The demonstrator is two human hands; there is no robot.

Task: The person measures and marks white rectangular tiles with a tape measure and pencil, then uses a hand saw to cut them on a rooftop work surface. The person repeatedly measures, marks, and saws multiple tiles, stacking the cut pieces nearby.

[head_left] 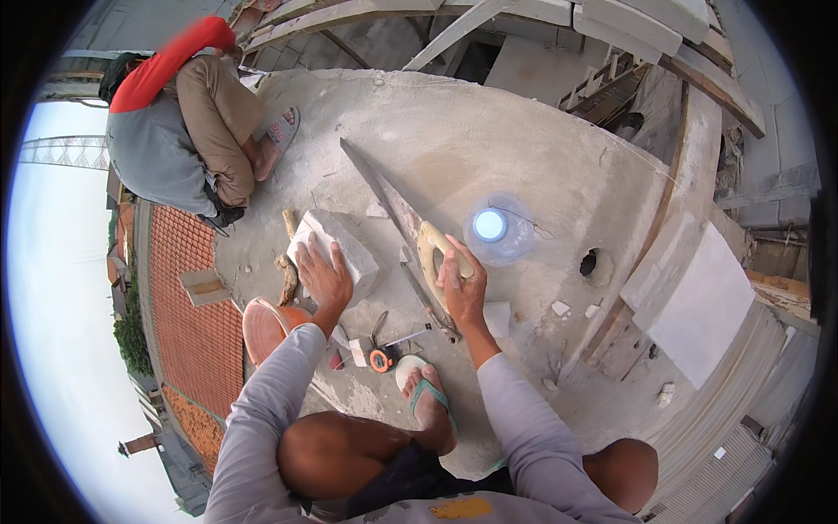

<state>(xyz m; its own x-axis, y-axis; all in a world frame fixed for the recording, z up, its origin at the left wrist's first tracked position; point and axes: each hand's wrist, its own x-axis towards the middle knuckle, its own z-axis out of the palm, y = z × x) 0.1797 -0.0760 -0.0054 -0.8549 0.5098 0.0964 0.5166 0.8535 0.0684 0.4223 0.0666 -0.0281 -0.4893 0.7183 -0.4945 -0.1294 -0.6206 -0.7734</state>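
Observation:
My left hand (323, 275) lies on a white masonry block (356, 249), its fingers spread over the top and near side. My right hand (463, 293) is wrapped round the pale handle of a handsaw (391, 196). The saw's blade stretches away to the far left, past the block's right side, apart from it. Just below the saw, a long, thin tool (419, 288) rests on the concrete; its kind is unclear. An orange and black tape measure (381, 359) sits by my sandalled foot (428, 406). Close to my left forearm is an orange bucket (262, 332).
Right of the saw stands a clear plastic bottle (517, 244). A round hole (596, 265) opens in the slab farther right, near large white blocks (698, 297). A co-worker in red and grey (170, 131) crouches far left at the slab edge, above tiled roofs (188, 297).

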